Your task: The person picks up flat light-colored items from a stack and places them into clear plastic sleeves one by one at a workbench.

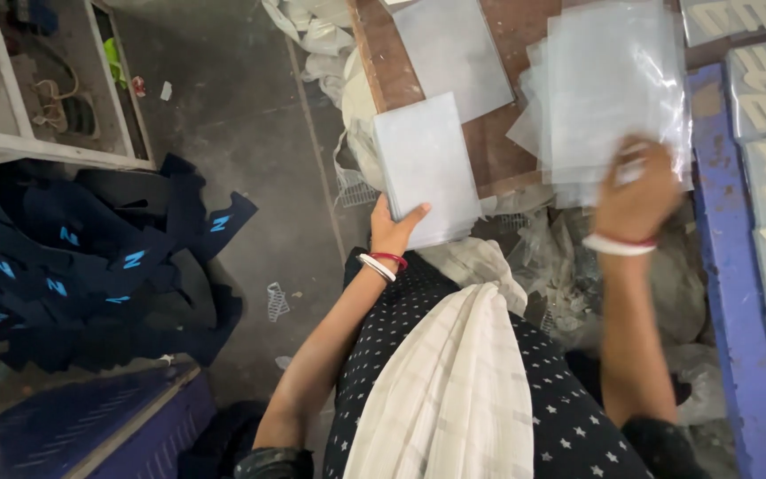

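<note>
Blurring right hand (636, 197) on clear sheets (609, 89), fingertips hidden

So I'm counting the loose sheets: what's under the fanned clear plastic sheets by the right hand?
Under the fanned clear plastic sheets shows a brown board at their edges. The right hand rests on them; anything beneath their middle is hidden.

Landmark: brown wooden board (498, 35).

- Two bare hands: left hand (394, 229) below board's lower left corner, right hand (636, 200) at its lower right edge.
- Two flat grey rectangular sheet stacks: one (427, 168) over board's lower left edge, one (454, 49) on board, upper left.
- One loose stack of clear plastic sleeves (609, 89), on board's right part; sleeve count unclear.
- Dark navy fabric pieces with light blue marks (90, 257), one heap, far left of board; at least seven marks visible.
</note>
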